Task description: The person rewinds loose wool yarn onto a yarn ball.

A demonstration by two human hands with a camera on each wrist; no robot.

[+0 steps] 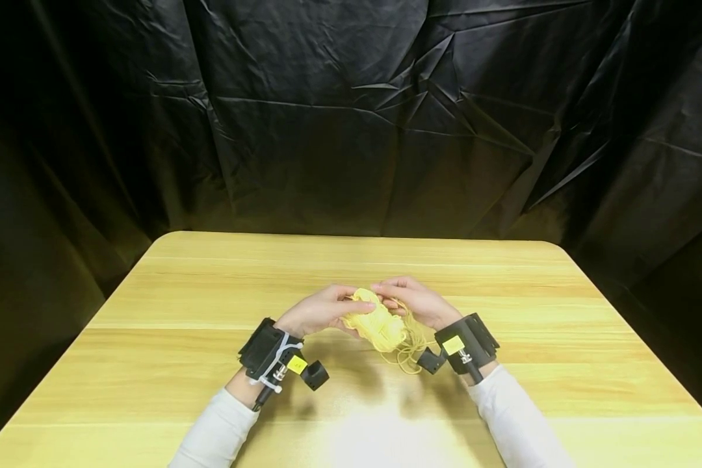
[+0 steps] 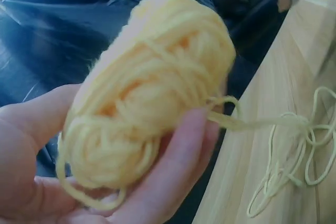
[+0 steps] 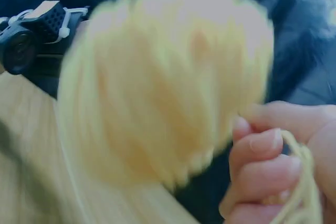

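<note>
A ball of yellow yarn [image 1: 381, 328] is held up over the table by my left hand [image 1: 320, 311]. In the left wrist view, thumb and fingers curl round the wound yarn [image 2: 152, 87], and a loop sags from its lower end. On the far side, my right hand [image 1: 419, 303] has its fingers curled, thumb against forefinger, with loose yarn strands [image 3: 303, 182] running through the palm. The yarn ball [image 3: 168, 87] looks blurred in the right wrist view. Slack strands [image 1: 408, 356] hang below the ball, beside the right wrist.
A light wooden table [image 1: 210, 279] with rounded far corners lies under both hands. Black sheeting [image 1: 327, 162] hangs behind and at the sides. Each wrist wears a black strap with a small camera [image 1: 314, 375].
</note>
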